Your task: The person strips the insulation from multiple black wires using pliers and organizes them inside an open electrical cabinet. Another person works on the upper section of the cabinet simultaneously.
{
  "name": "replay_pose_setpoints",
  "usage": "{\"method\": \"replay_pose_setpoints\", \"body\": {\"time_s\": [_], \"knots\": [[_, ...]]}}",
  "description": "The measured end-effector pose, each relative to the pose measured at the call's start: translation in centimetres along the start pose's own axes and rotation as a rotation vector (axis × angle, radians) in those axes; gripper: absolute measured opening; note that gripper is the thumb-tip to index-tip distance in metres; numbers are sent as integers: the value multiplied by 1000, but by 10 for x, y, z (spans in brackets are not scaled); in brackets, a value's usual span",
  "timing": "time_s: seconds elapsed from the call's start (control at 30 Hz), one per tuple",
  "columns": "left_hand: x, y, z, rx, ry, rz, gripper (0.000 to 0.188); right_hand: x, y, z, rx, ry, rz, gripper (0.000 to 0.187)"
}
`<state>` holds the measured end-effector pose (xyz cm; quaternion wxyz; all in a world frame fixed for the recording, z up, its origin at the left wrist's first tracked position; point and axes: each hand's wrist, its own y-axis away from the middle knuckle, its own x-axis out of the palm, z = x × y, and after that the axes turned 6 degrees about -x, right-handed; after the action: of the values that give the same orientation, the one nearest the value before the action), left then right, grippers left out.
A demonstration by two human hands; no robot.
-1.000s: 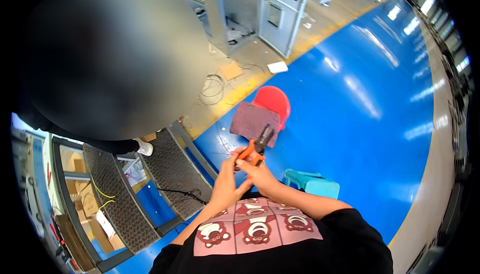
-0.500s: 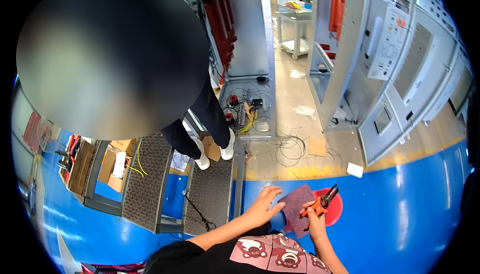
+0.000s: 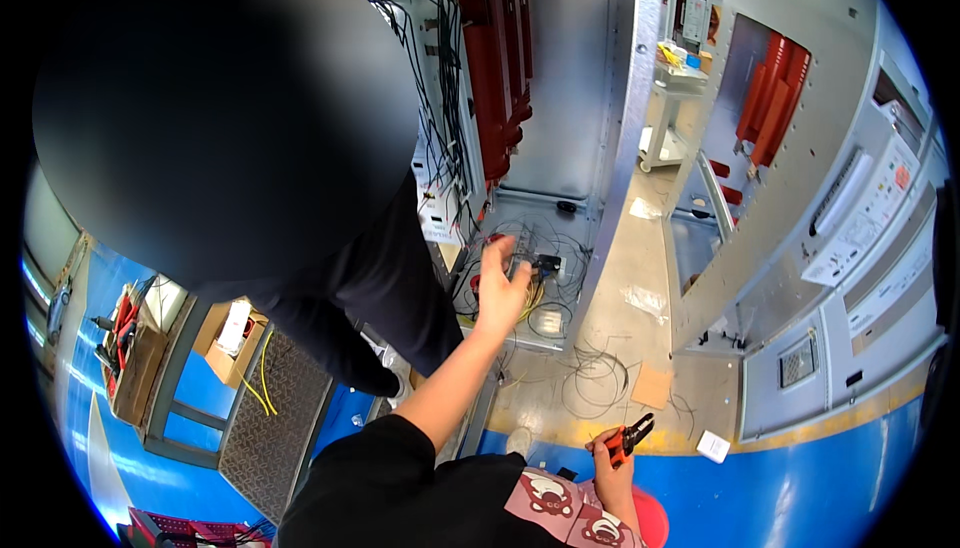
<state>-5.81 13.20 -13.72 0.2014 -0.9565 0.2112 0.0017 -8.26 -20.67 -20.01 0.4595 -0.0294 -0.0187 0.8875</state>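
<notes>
My left hand (image 3: 503,293) reaches forward with its fingers apart and holds nothing I can see. It appears in front of the floor of an open grey metal cabinet (image 3: 575,78), where thin black wires (image 3: 570,283) lie tangled. Whether it touches them, I cannot tell. Lower down on the right, my right hand (image 3: 612,478) is closed around wire strippers (image 3: 630,440) with orange handles and dark jaws pointing up and to the right. Black cables (image 3: 440,68) and dark red parts (image 3: 490,98) are mounted inside the cabinet.
A person in dark trousers (image 3: 400,293) stands close at the left, by a textured step platform (image 3: 270,428). A red round thing (image 3: 652,520) sits below my right hand. Cardboard (image 3: 652,386) and a white box (image 3: 713,446) lie ahead. Another cabinet (image 3: 710,278) stands at the right.
My left hand has moved up and forward to the cabinet. The right hand, still holding the wire strippers, is lower. The view has shifted, and the brownish pad on the red thing is out of sight.
</notes>
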Motion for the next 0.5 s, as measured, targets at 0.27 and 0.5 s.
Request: {"method": "replay_pose_setpoints", "body": {"time_s": [0.27,0.5], "knots": [[17,-115,-5,74,-55,-350,57,37,-127,30,-56,-128,27,30],[-13,-209,-59,270,-52,-784,78,63,-203,9,-34,-148,346,28]]}}
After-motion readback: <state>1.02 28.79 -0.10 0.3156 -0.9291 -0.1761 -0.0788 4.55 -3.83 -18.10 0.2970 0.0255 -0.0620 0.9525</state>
